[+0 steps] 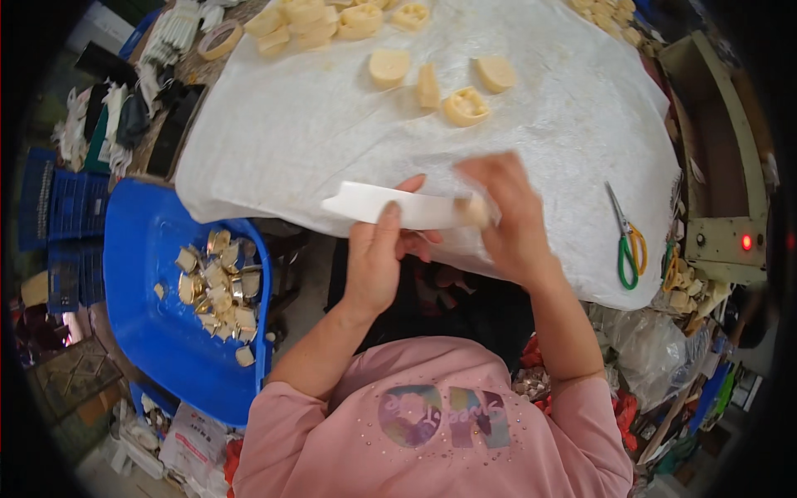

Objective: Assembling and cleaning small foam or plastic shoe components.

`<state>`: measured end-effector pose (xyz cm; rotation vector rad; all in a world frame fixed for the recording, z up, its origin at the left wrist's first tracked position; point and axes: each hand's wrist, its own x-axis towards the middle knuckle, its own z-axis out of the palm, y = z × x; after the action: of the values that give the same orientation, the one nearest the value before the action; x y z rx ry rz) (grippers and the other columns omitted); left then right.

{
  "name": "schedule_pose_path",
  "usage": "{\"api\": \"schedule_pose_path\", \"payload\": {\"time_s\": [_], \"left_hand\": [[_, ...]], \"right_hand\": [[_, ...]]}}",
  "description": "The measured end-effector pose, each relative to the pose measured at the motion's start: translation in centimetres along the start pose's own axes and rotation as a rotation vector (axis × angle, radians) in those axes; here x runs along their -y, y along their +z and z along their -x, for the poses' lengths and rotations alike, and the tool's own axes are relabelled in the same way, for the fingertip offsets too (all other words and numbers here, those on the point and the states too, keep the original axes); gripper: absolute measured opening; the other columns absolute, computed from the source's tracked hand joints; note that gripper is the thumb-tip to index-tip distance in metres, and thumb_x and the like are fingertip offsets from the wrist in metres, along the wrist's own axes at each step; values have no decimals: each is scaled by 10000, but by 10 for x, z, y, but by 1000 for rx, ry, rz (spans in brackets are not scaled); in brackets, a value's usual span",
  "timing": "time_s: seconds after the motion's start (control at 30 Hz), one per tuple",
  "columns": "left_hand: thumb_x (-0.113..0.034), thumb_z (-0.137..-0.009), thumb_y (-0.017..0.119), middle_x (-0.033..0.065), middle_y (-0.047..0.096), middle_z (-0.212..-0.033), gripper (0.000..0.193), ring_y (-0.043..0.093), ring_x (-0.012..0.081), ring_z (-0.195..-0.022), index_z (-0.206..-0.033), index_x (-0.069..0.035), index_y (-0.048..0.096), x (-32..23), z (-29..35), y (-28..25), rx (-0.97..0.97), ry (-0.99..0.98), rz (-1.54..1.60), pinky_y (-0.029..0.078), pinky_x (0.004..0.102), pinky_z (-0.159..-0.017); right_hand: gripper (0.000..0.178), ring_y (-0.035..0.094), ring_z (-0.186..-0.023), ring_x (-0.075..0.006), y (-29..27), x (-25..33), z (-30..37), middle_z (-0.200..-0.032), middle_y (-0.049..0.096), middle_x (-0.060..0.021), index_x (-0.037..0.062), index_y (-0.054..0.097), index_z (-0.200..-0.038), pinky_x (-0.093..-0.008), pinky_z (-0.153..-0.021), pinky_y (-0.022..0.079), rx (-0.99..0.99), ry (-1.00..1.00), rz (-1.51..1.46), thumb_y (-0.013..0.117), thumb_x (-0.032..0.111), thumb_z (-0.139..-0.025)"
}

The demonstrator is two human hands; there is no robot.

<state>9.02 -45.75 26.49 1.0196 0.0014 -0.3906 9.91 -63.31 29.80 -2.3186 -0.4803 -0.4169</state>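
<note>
My left hand [378, 253] grips a long, flat white strip [394, 206] between thumb and fingers, above the near edge of the white-covered table. The strip's left end is notched. At its right end is a small cream-coloured piece [475, 210], smeared by motion; whether it is fixed to the strip I cannot tell. My right hand [508, 212] is beside that piece, its fingers too blurred to show their grip. Farther off on the cover lie a hollow cream cup-like piece [466, 107], two rounded cream pieces [389, 68] and a narrow upright one [427, 85].
More cream pieces [311, 23] are heaped at the far edge. Scissors with green and yellow handles [628, 249] lie on the right of the white cover [274, 149]. A blue tub [141, 290] with cream and shiny pieces stands left. A metal box with a red light [726, 241] is right.
</note>
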Motion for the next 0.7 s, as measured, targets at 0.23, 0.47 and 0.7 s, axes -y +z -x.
{"api": "schedule_pose_path", "payload": {"time_s": [0.23, 0.47, 0.7], "left_hand": [[-226, -991, 297, 187, 594, -1113, 436, 558, 253, -1049, -1251, 95, 438, 8, -27, 9, 28, 191, -40, 430, 359, -879], [-231, -960, 397, 57, 609, -1183, 321, 448, 356, -1217, -1162, -59, 579, 17, -25, 15, 259, 519, -887, 293, 437, -997], [-217, -976, 352, 118, 595, -1194, 341, 499, 298, -1186, -1172, -29, 559, 20, -28, 14, 287, 549, -969, 323, 399, -998]], "right_hand": [[567, 441, -1194, -330, -4, -87, -61, -1224, 536, -148, 35, 532, -1212, -387, -963, 395, 110, 76, 123, 454, -158, -685], [552, 574, -1063, -242, -8, -114, -70, -1175, 589, -118, 54, 457, -1298, -337, -945, 442, 260, 304, -69, 507, -108, -773], [380, 587, -974, -182, -29, -98, -69, -1050, 616, -91, 12, 496, -1243, -316, -883, 459, -120, 388, -648, 565, 104, -881]]}}
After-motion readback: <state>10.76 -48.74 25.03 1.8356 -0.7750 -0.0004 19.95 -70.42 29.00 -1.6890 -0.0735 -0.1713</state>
